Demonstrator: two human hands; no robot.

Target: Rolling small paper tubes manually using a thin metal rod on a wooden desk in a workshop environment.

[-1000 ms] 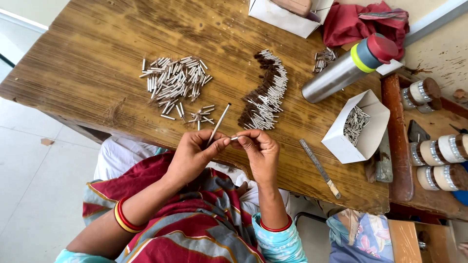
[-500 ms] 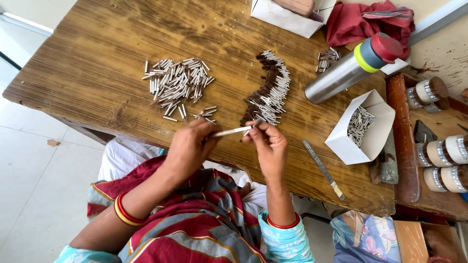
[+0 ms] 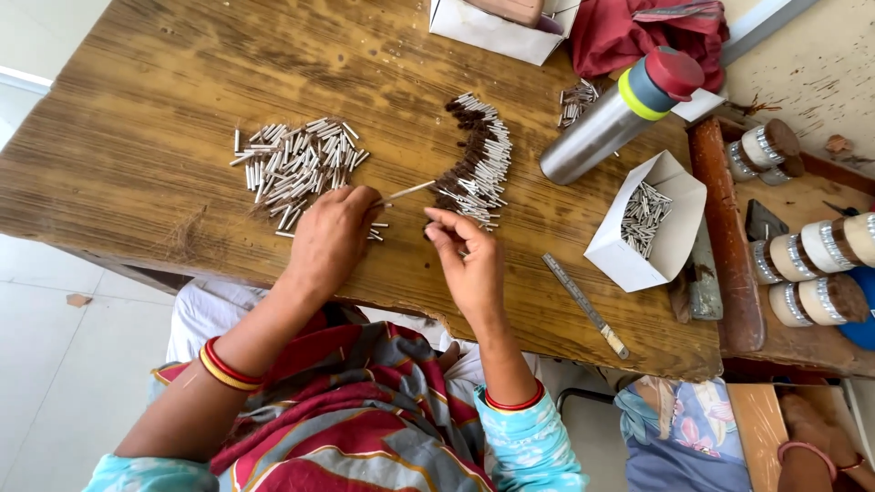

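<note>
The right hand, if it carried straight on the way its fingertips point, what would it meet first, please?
The right hand points up the wooden table, fingertips pinched. Straight on, it would probably first meet the curved row of brown-tipped silver tubes, whose near end lies just beyond its fingertips. The left hand with its thin stick sits off to the side.

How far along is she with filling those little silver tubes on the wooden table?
Done: a curved row of brown-tipped silver tubes. In hand: the left hand holds a thin pale stick; the right hand pinches something too small to tell. Left: a loose pile of plain silver tubes, more in the white paper box.
</note>
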